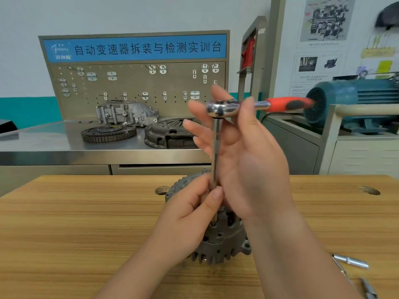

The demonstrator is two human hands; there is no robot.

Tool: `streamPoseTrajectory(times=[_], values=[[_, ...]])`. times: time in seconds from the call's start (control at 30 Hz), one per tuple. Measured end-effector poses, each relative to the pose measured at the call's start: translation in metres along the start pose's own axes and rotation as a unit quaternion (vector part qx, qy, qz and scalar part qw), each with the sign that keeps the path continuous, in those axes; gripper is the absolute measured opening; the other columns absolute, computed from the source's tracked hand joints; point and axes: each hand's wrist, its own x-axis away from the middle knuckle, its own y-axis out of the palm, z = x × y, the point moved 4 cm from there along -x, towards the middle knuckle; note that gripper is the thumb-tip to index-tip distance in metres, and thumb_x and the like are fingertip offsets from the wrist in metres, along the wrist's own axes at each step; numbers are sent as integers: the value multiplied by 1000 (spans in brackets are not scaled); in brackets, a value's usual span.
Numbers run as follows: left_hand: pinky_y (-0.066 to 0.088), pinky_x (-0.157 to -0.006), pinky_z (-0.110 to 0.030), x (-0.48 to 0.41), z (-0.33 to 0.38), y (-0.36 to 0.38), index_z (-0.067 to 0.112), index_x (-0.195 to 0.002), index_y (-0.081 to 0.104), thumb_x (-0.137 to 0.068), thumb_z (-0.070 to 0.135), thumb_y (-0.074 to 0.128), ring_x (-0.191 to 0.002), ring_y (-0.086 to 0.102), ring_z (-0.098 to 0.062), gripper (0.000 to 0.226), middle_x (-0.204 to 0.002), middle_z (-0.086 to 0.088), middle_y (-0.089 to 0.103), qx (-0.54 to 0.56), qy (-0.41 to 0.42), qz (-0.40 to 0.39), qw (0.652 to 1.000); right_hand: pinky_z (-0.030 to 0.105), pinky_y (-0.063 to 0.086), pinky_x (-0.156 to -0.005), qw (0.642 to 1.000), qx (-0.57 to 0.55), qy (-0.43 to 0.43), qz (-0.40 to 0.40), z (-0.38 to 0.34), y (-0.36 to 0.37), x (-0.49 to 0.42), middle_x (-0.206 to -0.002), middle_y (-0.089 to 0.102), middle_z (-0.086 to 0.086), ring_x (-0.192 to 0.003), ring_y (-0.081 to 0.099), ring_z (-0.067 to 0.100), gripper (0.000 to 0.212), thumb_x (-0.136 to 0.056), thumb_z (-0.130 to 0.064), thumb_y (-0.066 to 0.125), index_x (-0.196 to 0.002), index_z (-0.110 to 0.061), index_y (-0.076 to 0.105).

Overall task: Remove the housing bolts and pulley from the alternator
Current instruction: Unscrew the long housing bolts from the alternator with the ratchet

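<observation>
- My left hand point(190, 214) (nearest the lens): thumb and fingers pinch the low end of the extension bar point(216, 152).
- My right hand point(248, 152), at 1 o'clock of the left: fingers spread straight, touching the ratchet point(222, 107) head; its red handle points to 3 o'clock.
- Alternator point(224, 242): on the wooden table point(86, 223), under both hands.
- Loose metal tools point(352, 261): at 4 o'clock of the alternator.

Your left hand point(187, 216) sits low, thumb and fingertips pinching the foot of the chrome extension bar point(216, 147). Your right hand point(248, 160) is raised, fingers straight and spread, thumb and forefinger flanking the chrome ratchet head point(222, 107).
</observation>
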Motion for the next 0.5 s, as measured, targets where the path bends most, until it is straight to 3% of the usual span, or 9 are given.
streamPoseTrajectory(times=[0.07,0.13,0.2,0.27,0.33,0.4,0.47,0.5], values=[[47,-80,-59,0,-1,0,15,-100,67,-84,53,48,-82,59,-43,45,-90,-29,64,-8,0,-9,1000,24,55,-83,1000,-4,14,14,2,-1,0,-100,75,-1,-95,70,15,46,-83,-52,41,-113,-24,62],[50,-76,-54,-1,-3,0,21,-96,69,-83,52,49,-78,61,-42,39,-85,-24,68,-9,6,-2,1000,25,53,-83,1000,8,-13,26,1,-2,0,-107,74,-3,-95,68,12,37,-86,-49,47,-110,-27,66],[53,-71,-49,-3,-4,-1,27,-97,69,-80,52,51,-76,63,-38,35,-80,-3,74,2,1,13,1000,33,50,-95,998,36,-50,28,-2,-1,1,-119,69,-6,-107,64,13,23,-88,-36,54,-104,-32,70],[50,-62,-46,-4,-5,1,30,-97,68,-78,53,51,-67,60,-37,34,-78,6,75,-1,-4,11,1000,42,42,-107,996,54,-71,22,-3,0,1,-124,66,-11,-120,58,16,23,-87,-27,57,-106,-35,69],[43,-56,-30,-3,-4,1,32,-96,67,-78,54,50,-55,52,-22,33,-68,12,71,-6,5,5,1000,37,46,-104,997,43,-67,14,-3,0,0,-124,66,-10,-116,61,17,25,-88,-27,55,-110,-33,66],[44,-58,-29,-1,-4,0,32,-97,66,-81,54,49,-59,50,-22,33,-67,5,68,-3,17,5,1000,26,52,-89,999,8,-38,7,-2,0,0,-119,70,-6,-102,67,17,25,-91,-35,50,-112,-30,64],[48,-65,-42,0,-2,-1,28,-98,65,-82,55,49,-69,55,-34,36,-81,-21,64,3,17,-1,1000,24,53,-81,1000,-14,-2,13,-1,-1,-1,-107,74,-3,-93,69,16,36,-90,-45,45,-114,-25,62],[48,-68,-46,0,-2,-2,26,-98,66,-83,54,49,-72,55,-37,36,-82,-25,62,3,16,-7,1000,26,53,-81,1000,-21,9,20,0,-2,-1,-103,75,-3,-91,69,15,40,-87,-47,43,-114,-23,61]])
